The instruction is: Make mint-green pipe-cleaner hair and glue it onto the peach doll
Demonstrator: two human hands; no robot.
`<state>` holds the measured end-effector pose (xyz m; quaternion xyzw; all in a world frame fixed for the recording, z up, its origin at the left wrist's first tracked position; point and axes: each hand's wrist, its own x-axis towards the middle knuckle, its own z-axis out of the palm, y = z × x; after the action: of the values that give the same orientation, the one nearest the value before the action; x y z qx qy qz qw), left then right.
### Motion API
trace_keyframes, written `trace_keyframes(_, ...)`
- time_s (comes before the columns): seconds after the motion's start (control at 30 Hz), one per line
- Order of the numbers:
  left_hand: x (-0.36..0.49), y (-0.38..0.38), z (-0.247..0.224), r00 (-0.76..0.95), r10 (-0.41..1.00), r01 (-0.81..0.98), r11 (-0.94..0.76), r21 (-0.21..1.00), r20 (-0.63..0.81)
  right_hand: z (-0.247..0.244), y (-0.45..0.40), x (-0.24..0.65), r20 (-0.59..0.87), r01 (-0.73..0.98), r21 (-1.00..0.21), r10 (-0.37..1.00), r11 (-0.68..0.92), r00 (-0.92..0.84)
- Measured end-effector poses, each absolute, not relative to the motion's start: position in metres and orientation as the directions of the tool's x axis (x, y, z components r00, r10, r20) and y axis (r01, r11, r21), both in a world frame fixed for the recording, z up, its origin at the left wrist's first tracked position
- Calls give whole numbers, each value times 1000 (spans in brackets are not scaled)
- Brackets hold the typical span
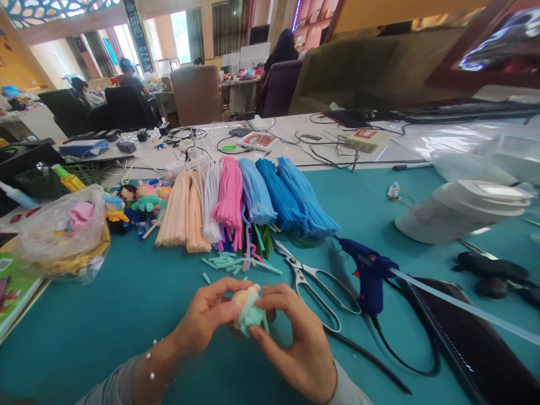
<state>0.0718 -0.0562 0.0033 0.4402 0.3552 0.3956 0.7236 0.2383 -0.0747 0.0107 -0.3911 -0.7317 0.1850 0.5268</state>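
Observation:
Between my two hands is a small doll piece (250,316) of mint-green and peach fuzzy pipe cleaner. My left hand (206,316) pinches its peach side between thumb and fingers. From the other side my right hand (295,337) grips the mint-green part with thumb and fingertips. Just beyond the hands lie short cut mint pipe cleaner pieces (225,261). Behind them stretch bundles of pipe cleaners: peach (175,208), white (211,202), pink (228,194) and several blue (257,194). Scissors (301,267) with metal handles rest right of the pieces.
A dark blue glue gun (367,270) with a long glue stick (464,309) lies at right, beside a dark tablet-like device (481,349). A white lidded cup (455,211) lies tilted behind. Left are finished dolls (145,202) and a plastic bag (63,230). People sit at far desks.

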Motion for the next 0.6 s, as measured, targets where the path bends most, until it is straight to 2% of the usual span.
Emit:
trace_keyframes(0.13, 70, -56, 3, 443, 887, -281, 274, 920, -129, 10, -73, 240, 576, 305, -753, 808, 584, -125)
trace_keyframes(0.37, 68, -58, -7, 437, 886, -230, 274, 934, -152, 5, -73, 245, 503, 186, -837, 858, 514, -106)
trace_keyframes(0.6, 69, -56, -4, 460, 882, -214, 216, 953, -96, 4, -71, 244, 461, 142, -871, 883, 470, -94)
